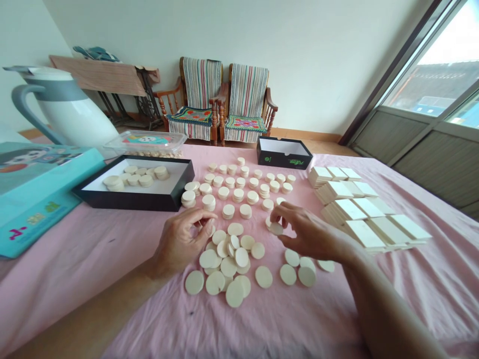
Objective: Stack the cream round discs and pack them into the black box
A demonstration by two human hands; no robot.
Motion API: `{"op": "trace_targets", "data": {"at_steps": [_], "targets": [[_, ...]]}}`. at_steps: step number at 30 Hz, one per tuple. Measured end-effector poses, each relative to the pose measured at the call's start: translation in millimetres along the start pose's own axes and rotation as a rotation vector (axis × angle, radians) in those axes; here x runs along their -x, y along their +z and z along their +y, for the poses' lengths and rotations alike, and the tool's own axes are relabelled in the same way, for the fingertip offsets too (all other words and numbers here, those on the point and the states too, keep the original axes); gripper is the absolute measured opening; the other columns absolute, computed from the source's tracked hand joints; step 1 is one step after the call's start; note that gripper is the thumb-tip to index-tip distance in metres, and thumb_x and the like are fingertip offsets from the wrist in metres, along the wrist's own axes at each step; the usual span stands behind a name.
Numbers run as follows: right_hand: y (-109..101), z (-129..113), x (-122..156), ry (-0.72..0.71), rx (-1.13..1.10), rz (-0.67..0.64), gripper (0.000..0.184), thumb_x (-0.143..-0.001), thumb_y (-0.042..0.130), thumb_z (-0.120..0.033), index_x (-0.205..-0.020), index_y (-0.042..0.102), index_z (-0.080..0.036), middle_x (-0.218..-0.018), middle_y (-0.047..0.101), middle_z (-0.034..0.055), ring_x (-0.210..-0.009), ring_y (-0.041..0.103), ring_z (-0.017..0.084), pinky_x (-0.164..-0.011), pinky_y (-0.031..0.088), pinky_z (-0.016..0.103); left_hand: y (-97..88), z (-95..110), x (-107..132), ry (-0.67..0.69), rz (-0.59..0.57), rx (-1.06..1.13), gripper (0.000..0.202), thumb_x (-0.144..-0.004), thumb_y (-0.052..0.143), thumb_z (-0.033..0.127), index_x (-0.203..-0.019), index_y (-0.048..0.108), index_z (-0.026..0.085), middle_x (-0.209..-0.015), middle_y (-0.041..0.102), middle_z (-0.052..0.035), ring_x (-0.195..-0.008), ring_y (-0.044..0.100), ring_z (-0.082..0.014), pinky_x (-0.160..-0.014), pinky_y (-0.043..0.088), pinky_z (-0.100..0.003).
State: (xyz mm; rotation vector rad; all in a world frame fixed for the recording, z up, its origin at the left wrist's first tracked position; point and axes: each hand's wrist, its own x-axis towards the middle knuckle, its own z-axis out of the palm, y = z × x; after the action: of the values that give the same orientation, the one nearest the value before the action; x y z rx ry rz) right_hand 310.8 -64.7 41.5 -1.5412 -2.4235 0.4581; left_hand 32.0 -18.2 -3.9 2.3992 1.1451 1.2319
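Thin round wooden discs lie in a loose, overlapping heap on the pink cloth in front of me. Beyond them, short stacks of the same discs stand in uneven rows. My left hand is at the heap's left far edge, its thumb and forefinger closed around a disc that is mostly hidden. To the right of the heap, my right hand has its fingers curled down on a pale disc, with another disc edge beside it. Several loose discs lie below the right hand.
Stacked rectangular wooden pieces stand at right. A black box holding discs is at left, beside a turquoise box, a white jug and a clear lidded container. Another black box sits at the far edge.
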Motion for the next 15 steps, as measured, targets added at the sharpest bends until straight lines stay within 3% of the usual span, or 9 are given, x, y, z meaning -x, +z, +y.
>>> {"op": "trace_targets", "data": {"at_steps": [4,11,15], "targets": [[3,13,-6,0.0,0.018,0.16,0.031,-0.069,0.053,-0.004,-0.096,0.05,-0.019,-0.093,0.054,0.0053,-0.085,0.052,0.017,-0.075,0.043,0.03,-3.6,1,-2,-0.071,0.064,0.013,0.01,-0.083,0.06,0.025,-0.085,0.067,0.018,-0.079,0.07,-0.0005,-0.067,0.064,-0.0126,-0.064,0.049,-0.023],[13,17,-13,0.026,0.019,0.052,0.034,-0.07,0.054,-0.005,-0.103,0.053,-0.016,-0.099,0.055,0.0091,-0.092,0.053,0.02,-0.081,0.044,0.034,-2.5,-1,-2,-0.052,0.058,0.021,0.011,-0.083,0.058,0.024,-0.084,0.067,0.018,-0.077,0.071,-0.0008,-0.067,0.064,-0.0131,-0.064,0.05,-0.023],[11,18,-13,0.014,-0.019,0.088,0.033,-0.074,0.055,-0.009,-0.106,0.054,-0.016,-0.099,0.057,0.0091,-0.09,0.055,0.019,-0.08,0.045,0.035,-4.6,3,-2,0.056,0.001,0.041,0.011,-0.083,0.057,0.023,-0.087,0.067,0.018,-0.081,0.071,-0.0026,-0.072,0.065,-0.0145,-0.067,0.051,-0.025]]}}
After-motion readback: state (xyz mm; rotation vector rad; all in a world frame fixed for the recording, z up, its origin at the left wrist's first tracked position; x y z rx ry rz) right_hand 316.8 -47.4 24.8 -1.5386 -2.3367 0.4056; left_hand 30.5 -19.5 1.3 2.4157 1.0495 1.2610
